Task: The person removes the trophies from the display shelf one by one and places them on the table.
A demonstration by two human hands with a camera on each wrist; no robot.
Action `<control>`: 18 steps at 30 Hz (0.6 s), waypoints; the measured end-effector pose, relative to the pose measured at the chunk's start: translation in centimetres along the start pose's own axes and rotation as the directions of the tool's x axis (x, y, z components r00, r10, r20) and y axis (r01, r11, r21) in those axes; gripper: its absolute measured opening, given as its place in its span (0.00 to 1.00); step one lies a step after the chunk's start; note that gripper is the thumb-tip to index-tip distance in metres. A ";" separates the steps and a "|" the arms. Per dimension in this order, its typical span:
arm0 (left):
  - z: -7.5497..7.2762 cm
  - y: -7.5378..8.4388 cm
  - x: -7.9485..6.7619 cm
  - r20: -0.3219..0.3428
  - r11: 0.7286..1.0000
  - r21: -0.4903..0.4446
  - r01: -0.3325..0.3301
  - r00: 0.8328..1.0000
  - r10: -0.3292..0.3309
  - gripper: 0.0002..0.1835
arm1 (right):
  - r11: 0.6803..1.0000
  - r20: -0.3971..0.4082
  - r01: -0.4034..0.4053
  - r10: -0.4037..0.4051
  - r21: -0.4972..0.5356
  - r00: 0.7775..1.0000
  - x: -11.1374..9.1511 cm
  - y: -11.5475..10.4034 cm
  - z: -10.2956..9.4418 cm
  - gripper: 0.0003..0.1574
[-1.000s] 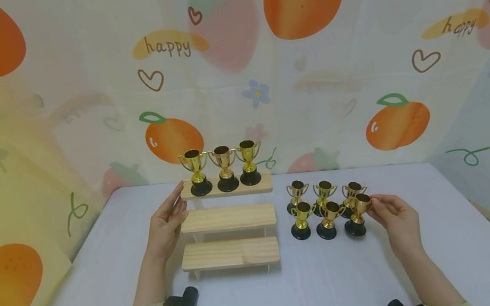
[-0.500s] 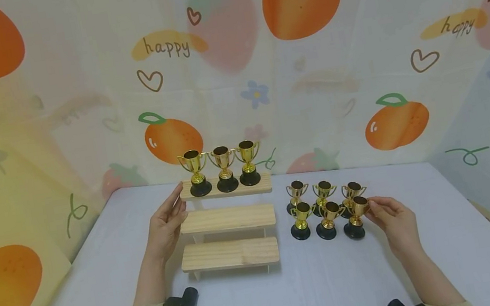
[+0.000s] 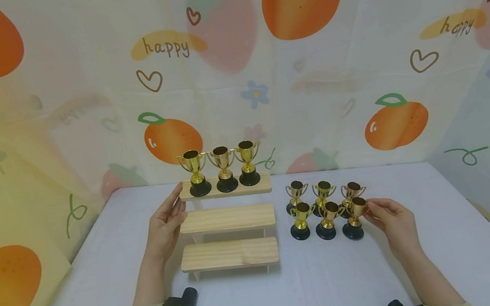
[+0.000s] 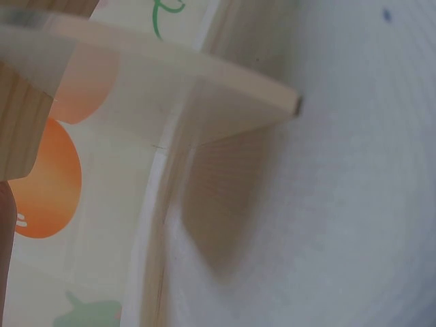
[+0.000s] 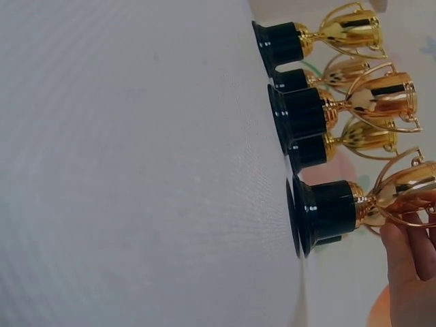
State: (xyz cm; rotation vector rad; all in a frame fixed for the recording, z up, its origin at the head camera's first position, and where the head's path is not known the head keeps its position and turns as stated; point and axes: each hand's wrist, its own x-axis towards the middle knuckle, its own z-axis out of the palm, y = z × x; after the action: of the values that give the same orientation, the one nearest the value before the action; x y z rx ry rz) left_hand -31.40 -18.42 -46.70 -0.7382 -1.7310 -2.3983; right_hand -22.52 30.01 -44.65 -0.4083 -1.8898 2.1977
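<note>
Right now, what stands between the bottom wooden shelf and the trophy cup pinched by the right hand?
A yellow-gold trophy cup, nearer the shelf, then a rose-gold trophy cup, nearer the pinched cup; the head view shows both.

Right of pale wooden shelves [image 3: 226,219], a black-based gold trophy [image 3: 356,216] leans slightly, perhaps raised.

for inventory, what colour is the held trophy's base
The base is black, clearest in right wrist view.
</note>
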 end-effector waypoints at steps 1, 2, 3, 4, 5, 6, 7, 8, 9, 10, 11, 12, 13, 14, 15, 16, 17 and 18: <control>0.0 0.0 0.0 0.001 1.000 0.001 -0.001 1.000 0.001 0.35 | 1.000 -0.007 -0.006 0.006 -0.006 1.000 0.0 0.0 0.0 0.12; 0.0 0.0 0.0 0.001 1.000 0.003 -0.002 1.000 0.002 0.35 | 1.000 -0.010 -0.010 0.010 -0.008 1.000 0.0 0.0 0.0 0.13; 0.0 0.0 0.0 0.001 1.000 0.005 -0.002 1.000 0.002 0.35 | 1.000 -0.016 -0.013 0.012 -0.014 1.000 -0.1 -0.1 0.0 0.13; 0.0 0.0 0.0 0.000 1.000 0.005 -0.003 1.000 0.003 0.35 | 1.000 -0.022 -0.015 0.014 -0.019 1.000 -0.1 -0.1 0.0 0.14; 0.0 0.1 0.0 -0.001 1.000 0.007 -0.002 1.000 0.002 0.35 | 1.000 -0.027 -0.017 0.016 -0.022 0.999 -0.1 -0.1 0.1 0.15; 0.0 0.1 0.0 -0.001 1.000 0.007 -0.002 1.000 0.002 0.35 | 1.000 -0.028 -0.018 0.018 -0.022 0.999 -0.1 -0.1 0.1 0.14; 0.0 0.1 0.0 -0.002 1.000 0.008 -0.001 1.000 0.001 0.35 | 0.999 -0.033 -0.018 0.017 -0.028 0.999 -0.1 -0.1 0.1 0.15; 0.0 0.1 0.0 -0.003 1.000 0.007 0.001 1.000 -0.001 0.35 | 0.999 -0.037 -0.018 0.017 -0.034 0.999 -0.2 -0.1 0.1 0.15; 0.0 0.1 0.0 -0.002 1.000 0.006 0.001 1.000 -0.001 0.35 | 0.999 -0.043 -0.017 0.016 -0.038 0.999 -0.2 -0.1 0.1 0.16; 0.0 0.1 0.0 -0.003 1.000 0.004 0.002 1.000 -0.002 0.35 | 0.999 -0.047 -0.019 0.017 -0.040 0.999 -0.2 -0.1 0.1 0.16; 0.0 0.1 0.0 -0.002 1.000 0.002 0.003 1.000 -0.003 0.35 | 0.999 -0.050 -0.019 0.017 -0.044 0.999 -0.3 -0.1 0.1 0.16; 0.0 0.1 0.0 -0.001 1.000 0.000 0.002 1.000 -0.002 0.35 | 0.999 -0.053 -0.018 0.015 -0.051 0.998 -0.3 -0.2 0.1 0.16; 0.0 0.1 0.0 0.000 1.000 -0.001 0.002 1.000 -0.002 0.35 | 0.998 -0.059 -0.019 0.016 -0.056 0.998 -0.3 -0.2 0.1 0.16; 0.0 0.1 0.0 0.000 1.000 -0.004 0.001 1.000 -0.001 0.35 | 0.998 -0.061 -0.020 0.017 -0.056 0.998 -0.4 -0.2 0.1 0.15; 0.0 0.1 0.0 0.001 1.000 -0.004 0.000 1.000 0.000 0.35 | 0.998 -0.062 -0.018 0.014 -0.059 0.998 -0.5 -0.3 0.1 0.15; 0.0 0.0 0.0 0.002 1.000 -0.005 -0.001 1.000 0.001 0.35 | 0.998 -0.061 -0.014 0.010 -0.067 0.998 -0.5 -0.3 0.1 0.14; 0.0 0.0 0.0 0.005 1.000 -0.007 -0.003 1.000 0.003 0.35 | 0.998 -0.063 -0.014 0.010 -0.065 0.998 -0.5 -0.3 0.1 0.14; 0.0 0.0 0.0 0.005 1.000 -0.005 -0.004 1.000 0.004 0.35 | 0.998 -0.062 -0.014 0.010 -0.063 0.998 -0.6 -0.3 0.1 0.13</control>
State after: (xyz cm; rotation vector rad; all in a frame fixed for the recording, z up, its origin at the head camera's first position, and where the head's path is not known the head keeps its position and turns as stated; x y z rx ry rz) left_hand -31.41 -18.44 -46.70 -0.7490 -1.7237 -2.4013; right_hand -22.02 29.76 -44.32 -0.4934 -1.9329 2.1119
